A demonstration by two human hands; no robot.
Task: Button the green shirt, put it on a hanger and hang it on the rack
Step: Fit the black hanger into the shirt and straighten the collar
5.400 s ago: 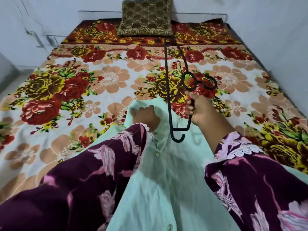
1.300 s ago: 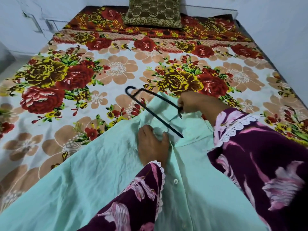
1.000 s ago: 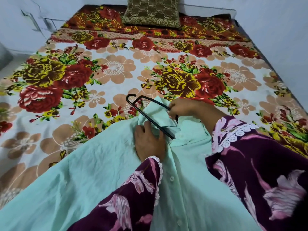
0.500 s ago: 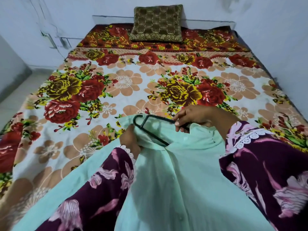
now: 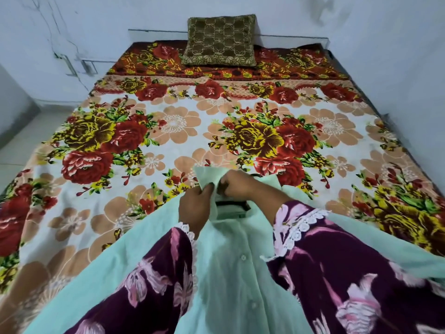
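1. The pale mint-green button-front cotton shirt (image 5: 231,280) is lying flat on the flower-printed bedspread (image 5: 168,121), collar pointing toward the olive quilted cushion (image 5: 220,41).
2. The thin black wire hanger (image 5: 232,204) is sitting mostly inside the collar, only a short bar showing.
3. The left hand (image 5: 196,208) is pinching the collar flap, likely holding the opening wide.
4. The right hand (image 5: 240,186) is closing on the collar's other side, seemingly seating the hanger.

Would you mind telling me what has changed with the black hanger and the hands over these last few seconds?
The black metal hanger went from upright in the right hand down into the pale green shirt; only a short dark bar shows at the neck opening. Both hands, left hand included, now pinch the collar. The shirt stays on the floral bedspread, the cushion unmoved.
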